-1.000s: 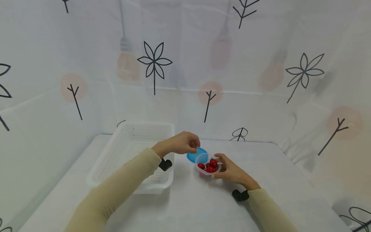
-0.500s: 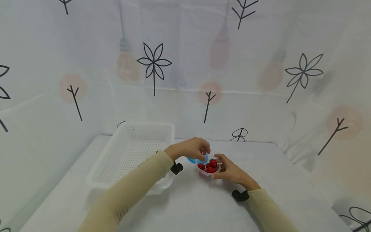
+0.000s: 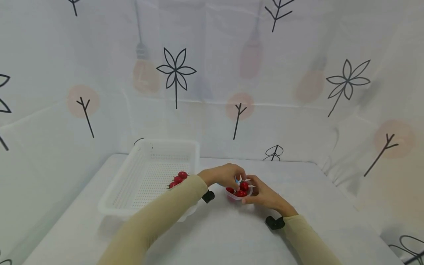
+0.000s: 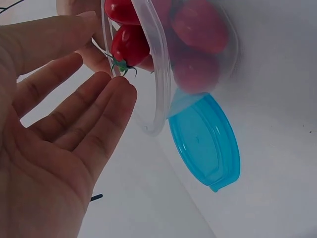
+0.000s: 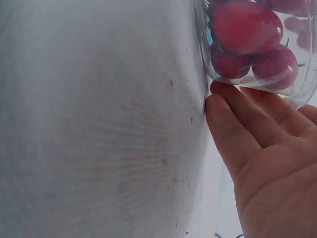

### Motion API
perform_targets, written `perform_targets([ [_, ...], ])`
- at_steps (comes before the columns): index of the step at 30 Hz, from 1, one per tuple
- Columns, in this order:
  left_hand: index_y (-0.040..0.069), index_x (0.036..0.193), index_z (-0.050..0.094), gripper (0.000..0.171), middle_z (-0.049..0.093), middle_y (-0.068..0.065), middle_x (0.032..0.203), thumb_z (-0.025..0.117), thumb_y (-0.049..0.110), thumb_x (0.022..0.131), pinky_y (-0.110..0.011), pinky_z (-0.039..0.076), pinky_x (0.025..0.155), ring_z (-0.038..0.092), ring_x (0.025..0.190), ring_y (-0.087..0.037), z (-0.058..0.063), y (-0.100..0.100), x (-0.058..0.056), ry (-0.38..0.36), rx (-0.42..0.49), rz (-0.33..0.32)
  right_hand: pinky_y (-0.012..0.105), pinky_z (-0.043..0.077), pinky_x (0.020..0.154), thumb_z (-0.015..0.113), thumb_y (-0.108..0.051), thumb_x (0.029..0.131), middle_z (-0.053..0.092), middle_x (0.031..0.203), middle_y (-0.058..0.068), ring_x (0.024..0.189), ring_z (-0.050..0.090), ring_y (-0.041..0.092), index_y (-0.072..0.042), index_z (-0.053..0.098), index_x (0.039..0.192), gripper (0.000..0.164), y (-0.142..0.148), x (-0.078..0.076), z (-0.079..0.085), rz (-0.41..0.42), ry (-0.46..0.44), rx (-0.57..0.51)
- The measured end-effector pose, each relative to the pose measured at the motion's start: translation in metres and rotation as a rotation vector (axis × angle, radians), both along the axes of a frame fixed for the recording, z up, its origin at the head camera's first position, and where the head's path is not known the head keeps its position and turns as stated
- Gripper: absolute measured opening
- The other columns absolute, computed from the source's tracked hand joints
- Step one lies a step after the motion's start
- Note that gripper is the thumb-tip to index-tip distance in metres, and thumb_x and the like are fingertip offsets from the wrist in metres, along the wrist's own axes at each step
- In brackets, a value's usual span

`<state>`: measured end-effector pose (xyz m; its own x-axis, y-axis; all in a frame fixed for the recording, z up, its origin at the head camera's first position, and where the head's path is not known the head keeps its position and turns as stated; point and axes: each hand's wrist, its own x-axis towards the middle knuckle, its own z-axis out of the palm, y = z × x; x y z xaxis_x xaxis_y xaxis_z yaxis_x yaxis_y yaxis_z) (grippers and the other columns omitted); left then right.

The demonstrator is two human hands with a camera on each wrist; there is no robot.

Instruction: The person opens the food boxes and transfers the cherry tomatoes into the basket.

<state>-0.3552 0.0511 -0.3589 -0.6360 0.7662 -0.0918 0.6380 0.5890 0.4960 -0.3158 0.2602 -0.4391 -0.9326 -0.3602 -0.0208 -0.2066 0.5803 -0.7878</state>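
Observation:
Several red cherry tomatoes (image 3: 243,186) with green stems sit in a small clear plastic container (image 4: 159,74). My left hand (image 3: 228,175) reaches in at the container's mouth. In the left wrist view its fingers (image 4: 106,111) are nearly straight, close to a tomato's stem, and nothing is held between them and the thumb. My right hand (image 3: 263,193) holds the container from the right side, thumb in front and fingers behind. Seen from the right wrist, the fingers (image 5: 230,124) lie against the container's wall. A blue lid (image 4: 205,141) lies on the table beside the container.
A large white perforated basket (image 3: 122,184) stands to the left, with several cherry tomatoes (image 3: 177,179) inside, partly covered by my left sleeve (image 3: 165,209). A white cloth (image 3: 232,235) covers the table. A patterned curtain (image 3: 212,81) hangs behind.
My left hand has moved right and down from near the basket to the container's mouth, uncovering tomatoes in the basket. The right hand and the container have stayed in place.

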Motion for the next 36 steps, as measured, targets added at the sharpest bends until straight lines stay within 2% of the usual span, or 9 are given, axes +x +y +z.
perform_targets([
  [9, 0.017, 0.122, 0.062, 0.044, 0.06, -0.005, 0.114, 0.077, 0.017, 0.081, -0.02, 0.051, 0.071, 0.055, 0.095, -0.012, -0.0036, 0.002, -0.0011, -0.046, -0.014, 0.04, 0.044, 0.046, 0.092, 0.08, -0.039, 0.075, 0.043, 0.14, 0.013, 0.113, 0.053, 0.028, -0.016, 0.025, 0.145, 0.092, -0.0008, 0.0009, 0.0009, -0.006, -0.018, -0.009],
  [15, 0.022, 0.122, 0.062, 0.046, 0.059, -0.002, 0.113, 0.079, 0.022, 0.079, -0.023, 0.05, 0.075, 0.054, 0.096, -0.011, -0.0044, 0.0041, -0.0003, -0.024, -0.049, 0.041, 0.045, 0.047, 0.092, 0.08, -0.038, 0.075, 0.042, 0.142, 0.014, 0.114, 0.053, 0.028, -0.014, 0.025, 0.144, 0.091, -0.0006, 0.0002, 0.0001, -0.004, -0.012, -0.011],
  [20, 0.023, 0.117, 0.063, 0.044, 0.059, 0.0, 0.108, 0.08, 0.022, 0.077, -0.025, 0.05, 0.073, 0.054, 0.092, -0.011, -0.0059, 0.0064, 0.0003, -0.043, -0.067, 0.047, 0.046, 0.047, 0.092, 0.08, -0.038, 0.075, 0.041, 0.142, 0.013, 0.114, 0.052, 0.029, -0.015, 0.026, 0.144, 0.09, -0.0007, 0.0002, -0.0006, -0.001, -0.015, -0.011],
  [28, 0.02, 0.105, 0.069, 0.03, 0.064, 0.003, 0.094, 0.078, 0.011, 0.078, -0.023, 0.049, 0.072, 0.057, 0.085, -0.008, -0.0087, 0.0082, -0.0017, -0.082, -0.067, -0.028, 0.043, 0.046, 0.094, 0.081, -0.036, 0.075, 0.042, 0.14, 0.012, 0.114, 0.053, 0.027, -0.016, 0.027, 0.143, 0.089, -0.0012, 0.0019, 0.0033, 0.008, -0.014, -0.035],
  [31, 0.018, 0.104, 0.071, 0.027, 0.064, 0.009, 0.09, 0.076, 0.008, 0.08, -0.021, 0.048, 0.072, 0.058, 0.085, -0.006, -0.0088, 0.0087, -0.001, -0.084, -0.077, -0.067, 0.042, 0.046, 0.093, 0.081, -0.035, 0.075, 0.042, 0.14, 0.012, 0.114, 0.054, 0.027, -0.016, 0.027, 0.143, 0.089, -0.0008, 0.0024, 0.0034, 0.012, -0.018, -0.041],
  [36, 0.014, 0.104, 0.071, 0.025, 0.065, 0.01, 0.09, 0.07, 0.002, 0.082, -0.018, 0.048, 0.072, 0.057, 0.085, -0.006, -0.0098, 0.01, 0.0002, -0.082, -0.087, -0.127, 0.043, 0.046, 0.093, 0.08, -0.034, 0.076, 0.042, 0.14, 0.013, 0.114, 0.054, 0.027, -0.015, 0.025, 0.145, 0.09, 0.0001, 0.0025, 0.0027, 0.01, -0.016, -0.042],
])
